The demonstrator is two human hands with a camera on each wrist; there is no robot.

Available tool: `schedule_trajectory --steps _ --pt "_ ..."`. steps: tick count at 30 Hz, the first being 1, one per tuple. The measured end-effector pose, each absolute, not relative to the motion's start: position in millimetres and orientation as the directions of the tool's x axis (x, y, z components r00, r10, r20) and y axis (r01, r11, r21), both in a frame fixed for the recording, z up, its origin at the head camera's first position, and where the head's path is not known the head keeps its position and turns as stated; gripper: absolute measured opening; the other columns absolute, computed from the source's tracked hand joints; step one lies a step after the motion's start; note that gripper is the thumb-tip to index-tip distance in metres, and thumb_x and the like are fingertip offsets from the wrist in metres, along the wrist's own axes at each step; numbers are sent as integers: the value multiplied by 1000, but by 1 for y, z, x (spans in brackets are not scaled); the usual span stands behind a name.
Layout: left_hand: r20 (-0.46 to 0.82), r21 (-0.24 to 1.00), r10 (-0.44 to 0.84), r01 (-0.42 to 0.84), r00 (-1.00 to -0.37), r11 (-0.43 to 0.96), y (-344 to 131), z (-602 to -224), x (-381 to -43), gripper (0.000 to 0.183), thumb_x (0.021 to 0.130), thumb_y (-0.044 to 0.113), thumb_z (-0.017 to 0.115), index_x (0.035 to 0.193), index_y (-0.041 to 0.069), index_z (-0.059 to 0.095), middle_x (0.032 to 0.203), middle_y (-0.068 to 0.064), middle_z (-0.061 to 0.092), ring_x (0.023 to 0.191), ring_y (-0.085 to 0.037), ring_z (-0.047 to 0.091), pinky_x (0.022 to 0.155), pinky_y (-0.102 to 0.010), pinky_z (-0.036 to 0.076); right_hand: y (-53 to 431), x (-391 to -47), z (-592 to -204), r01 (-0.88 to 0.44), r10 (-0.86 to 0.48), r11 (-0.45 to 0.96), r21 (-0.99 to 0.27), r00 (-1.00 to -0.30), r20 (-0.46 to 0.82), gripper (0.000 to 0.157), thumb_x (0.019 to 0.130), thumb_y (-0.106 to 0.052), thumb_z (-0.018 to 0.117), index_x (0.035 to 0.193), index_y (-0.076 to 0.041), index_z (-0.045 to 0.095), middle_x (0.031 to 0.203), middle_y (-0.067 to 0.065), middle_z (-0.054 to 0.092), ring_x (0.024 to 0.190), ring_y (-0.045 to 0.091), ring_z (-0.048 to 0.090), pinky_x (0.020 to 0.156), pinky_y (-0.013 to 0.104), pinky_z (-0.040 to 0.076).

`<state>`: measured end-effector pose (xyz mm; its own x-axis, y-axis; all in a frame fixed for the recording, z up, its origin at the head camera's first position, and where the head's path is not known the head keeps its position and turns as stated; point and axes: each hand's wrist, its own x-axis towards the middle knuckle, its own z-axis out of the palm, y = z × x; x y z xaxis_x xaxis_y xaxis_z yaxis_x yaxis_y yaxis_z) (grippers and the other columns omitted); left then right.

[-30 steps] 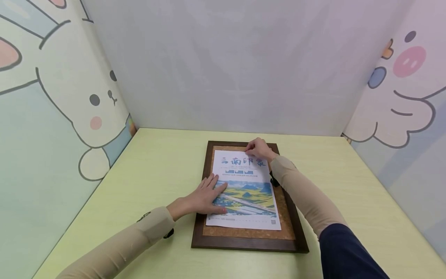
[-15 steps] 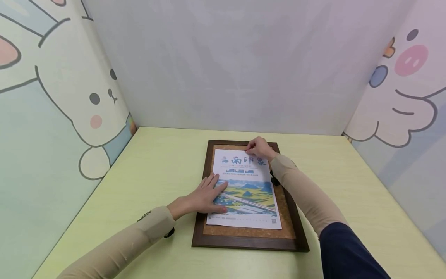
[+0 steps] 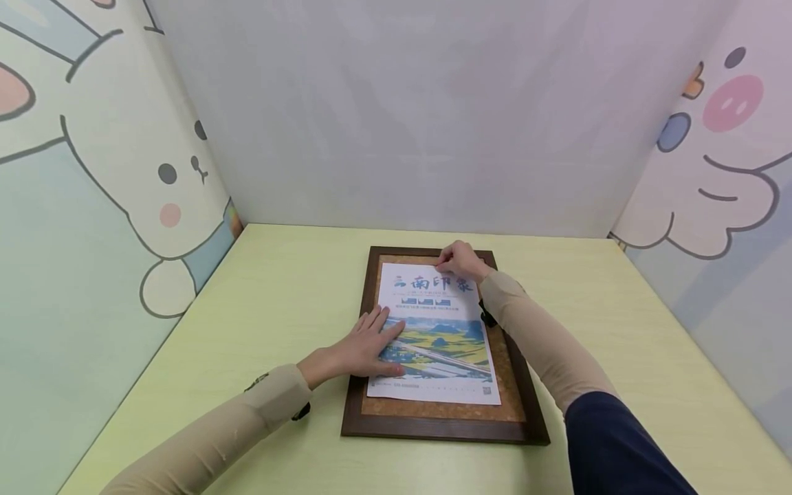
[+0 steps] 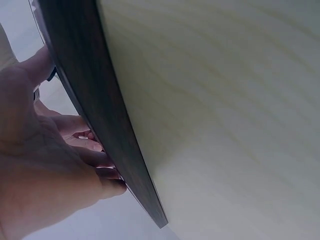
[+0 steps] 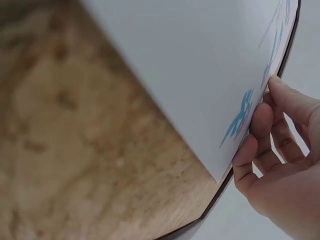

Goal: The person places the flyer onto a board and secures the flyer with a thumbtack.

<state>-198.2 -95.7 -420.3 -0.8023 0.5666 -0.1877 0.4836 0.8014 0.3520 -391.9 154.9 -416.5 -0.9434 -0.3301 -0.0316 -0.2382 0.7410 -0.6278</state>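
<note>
Over the left side of the poster (image 3: 442, 344), the left grip (image 3: 365, 347) rests with fingers and thumb spread wide. Beyond it, at the sheet's top edge, the right grip (image 3: 460, 261) sets bent fingertips close together against the paper; whether they pinch anything cannot be told. Compared with a second ago, both grips and the sheet keep their places; only the head view has tipped slightly. Right of the left grip, the white poster shows yellow-green fields and a pale diagonal band, then blue hills; large blue characters sit just below the right grip. Brown cork (image 3: 510, 392) and a dark frame (image 3: 433, 432) surround the sheet. Past the right grip, the pale yellow bench (image 3: 309, 247) meets a greyish backdrop (image 3: 402, 137).
</note>
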Motion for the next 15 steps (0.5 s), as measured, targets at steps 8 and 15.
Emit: schedule_trajectory --steps 8,15 --pt "-190 346 569 487 -800 802 -97 -422 -199 88 87 59 60 154 15 25 162 -20 6 151 -37 -1 120 -56 5 154 -393 -413 -218 -328 752 -622 -942 -66 8 89 -11 69 90 -7 75 97 13 70 80 21 60 71 28 45" --pt "-188 350 575 492 -796 797 -98 -422 -201 87 87 58 60 154 15 25 162 -22 5 151 -39 -1 120 -57 4 152 -397 -410 -201 -329 759 -619 -939 -98 7 89 -12 70 89 -7 75 96 12 70 80 21 59 71 28 45"
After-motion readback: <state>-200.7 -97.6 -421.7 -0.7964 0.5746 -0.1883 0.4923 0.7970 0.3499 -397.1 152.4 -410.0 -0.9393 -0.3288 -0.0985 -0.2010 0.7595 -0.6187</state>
